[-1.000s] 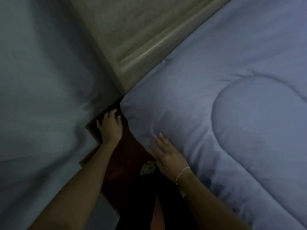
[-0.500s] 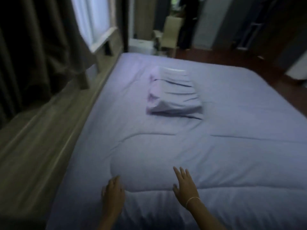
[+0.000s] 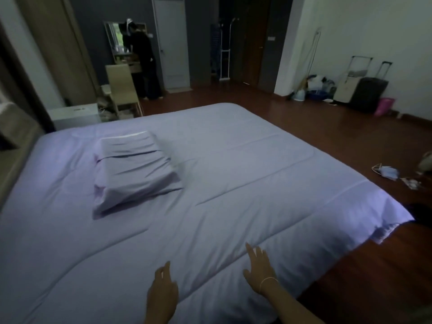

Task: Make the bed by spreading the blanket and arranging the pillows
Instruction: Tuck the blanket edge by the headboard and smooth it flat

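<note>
Blanket (image 3: pixel 233 195), pale lilac, spread flat over the whole bed. Long quilting seams run from near left up toward far right. Its near right corner hangs over the bed edge above the wood floor (image 3: pixel 350 141).

Pillow (image 3: pixel 134 170), same lilac, lies on the blanket left of centre, toward the far side. Long axis runs near-to-far, tilted a little; loose open end of the case points toward the near left.

Left hand (image 3: pixel 162 292) at the near edge, palm down on or just over the blanket, fingers loosely curled, holding nothing. Right hand (image 3: pixel 259 270) just to its right, fingers spread flat, thin band at the wrist, gripping nothing. Whether either palm actually presses the cloth cannot be told.

Both forearms cut off at the bottom edge. Headboard at far left mostly out of frame. A person in dark clothes (image 3: pixel 143 64) stands at the dresser far back, dim.

Since half a second ago the view has swung right: the curtain and window are gone, the floor and suitcases (image 3: pixel 367 90) have come in. Hands sit farther apart.
</note>
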A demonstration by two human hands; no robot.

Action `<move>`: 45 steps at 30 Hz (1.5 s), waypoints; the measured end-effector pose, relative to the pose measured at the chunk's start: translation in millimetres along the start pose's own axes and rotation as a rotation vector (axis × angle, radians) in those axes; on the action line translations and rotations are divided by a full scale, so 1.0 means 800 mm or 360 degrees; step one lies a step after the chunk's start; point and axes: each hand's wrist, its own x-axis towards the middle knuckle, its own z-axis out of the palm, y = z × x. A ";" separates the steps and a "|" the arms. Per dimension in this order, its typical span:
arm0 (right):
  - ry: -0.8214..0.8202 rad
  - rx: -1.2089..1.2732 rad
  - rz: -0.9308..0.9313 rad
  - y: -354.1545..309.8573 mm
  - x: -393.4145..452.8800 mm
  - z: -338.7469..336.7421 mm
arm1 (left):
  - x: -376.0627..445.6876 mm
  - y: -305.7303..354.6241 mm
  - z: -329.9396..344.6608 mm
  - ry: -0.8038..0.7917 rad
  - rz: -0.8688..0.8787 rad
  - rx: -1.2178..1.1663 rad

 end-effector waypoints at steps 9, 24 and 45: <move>0.0058 -0.0024 0.0126 0.195 0.096 -0.147 | 0.078 0.228 0.107 0.0110 0.0348 0.0157; 0.0178 0.0237 0.0440 0.451 0.176 -0.283 | 0.179 0.498 0.316 -0.0181 0.0820 0.0425; -0.0348 -0.0682 0.0151 0.789 0.487 -0.473 | 0.314 0.764 0.633 -0.0583 0.0447 0.0667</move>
